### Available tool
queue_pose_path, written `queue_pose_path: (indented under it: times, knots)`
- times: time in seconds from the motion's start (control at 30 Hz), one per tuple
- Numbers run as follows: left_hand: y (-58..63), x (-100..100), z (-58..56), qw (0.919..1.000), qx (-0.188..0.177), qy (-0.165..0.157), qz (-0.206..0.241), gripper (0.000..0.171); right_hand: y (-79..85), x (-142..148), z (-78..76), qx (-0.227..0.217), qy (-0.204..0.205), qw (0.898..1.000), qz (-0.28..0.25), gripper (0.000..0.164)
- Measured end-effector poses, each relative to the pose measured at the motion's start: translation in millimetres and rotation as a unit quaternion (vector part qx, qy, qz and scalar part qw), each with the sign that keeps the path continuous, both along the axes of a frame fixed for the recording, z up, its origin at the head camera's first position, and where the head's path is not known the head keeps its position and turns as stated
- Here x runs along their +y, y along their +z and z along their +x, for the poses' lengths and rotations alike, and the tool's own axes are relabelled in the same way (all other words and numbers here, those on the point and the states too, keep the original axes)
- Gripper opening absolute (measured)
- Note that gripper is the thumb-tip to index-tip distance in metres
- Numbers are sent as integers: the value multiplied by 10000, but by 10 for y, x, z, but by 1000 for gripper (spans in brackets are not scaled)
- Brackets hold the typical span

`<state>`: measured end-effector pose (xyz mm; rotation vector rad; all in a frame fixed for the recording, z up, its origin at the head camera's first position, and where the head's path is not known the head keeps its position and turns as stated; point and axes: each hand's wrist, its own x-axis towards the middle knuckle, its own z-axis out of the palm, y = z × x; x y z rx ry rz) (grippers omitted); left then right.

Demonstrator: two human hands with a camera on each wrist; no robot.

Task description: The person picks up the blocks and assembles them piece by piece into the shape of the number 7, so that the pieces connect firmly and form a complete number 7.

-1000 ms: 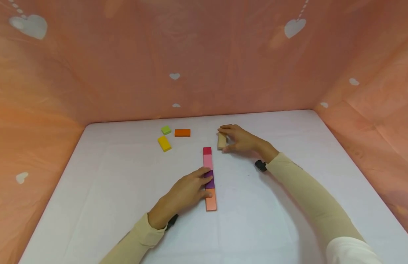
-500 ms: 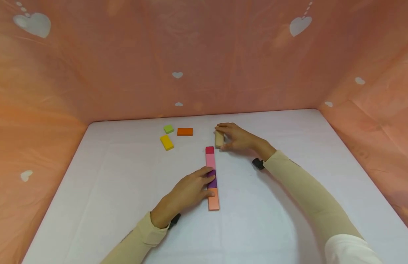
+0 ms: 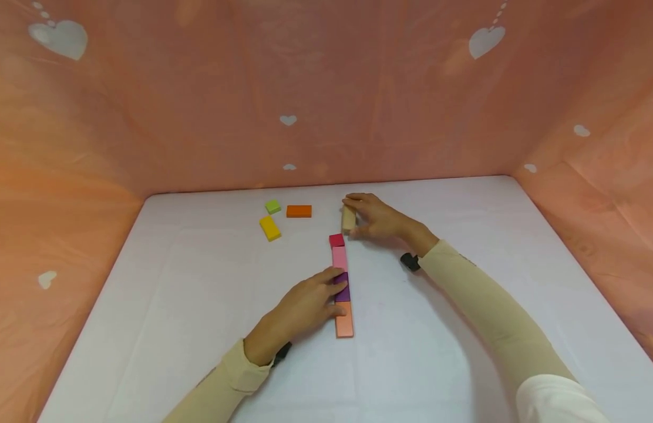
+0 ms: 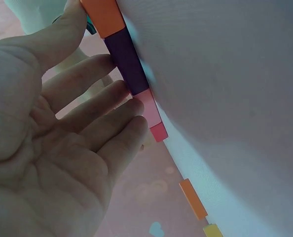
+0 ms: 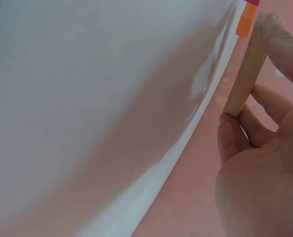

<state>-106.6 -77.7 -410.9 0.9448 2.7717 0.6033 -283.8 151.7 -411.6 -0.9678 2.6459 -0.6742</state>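
A straight row of blocks runs away from me in the head view: a salmon-orange block (image 3: 344, 324) nearest, then a purple block (image 3: 342, 292), a pink block (image 3: 339, 258) and a small crimson block (image 3: 336, 239) at the far end, turned slightly out of line. My left hand (image 3: 303, 302) touches the row with loosely extended fingertips on its left side, over the purple and salmon-orange blocks. Thumb and fingers of my right hand (image 3: 380, 217) pinch a plain wooden block (image 3: 349, 220) by its two ends, right beside the crimson one. In the right wrist view that wooden block (image 5: 247, 74) spans thumb to fingers.
Left of the right hand, toward the back of the white-covered table (image 3: 199, 282), lie an orange block (image 3: 299, 211), a yellow block (image 3: 270, 228) and a small lime-green block (image 3: 272, 206). A pink cloth (image 3: 226, 117) with hearts stands behind the table and along its sides.
My right hand has moved the wooden block left, up to the row's far end. The crimson block has turned slightly out of line. My left hand stays on the row.
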Motion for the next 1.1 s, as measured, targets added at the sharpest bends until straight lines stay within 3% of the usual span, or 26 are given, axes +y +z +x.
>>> queue_pose_path:
  times: [0.2, 0.7, 0.87, 1.1]
  knots:
    - [3, 8, -22, 9997, 213, -84, -11, 55, 17, -56, -39, -81, -71, 9999, -44, 81]
    - [10, 25, -22, 9998, 152, -72, -86, 57, 21, -241, -100, -358, 488, 9982, -17, 75]
    - [9, 17, -16, 9999, 106, -53, -111, 57, -17, -245, -99, -476, 495, 9976, 36, 73]
    - [0, 9, -6, 10000, 71, -28, -64, 56, -45, -278, -101, -307, 548, 9980, -39, 76]
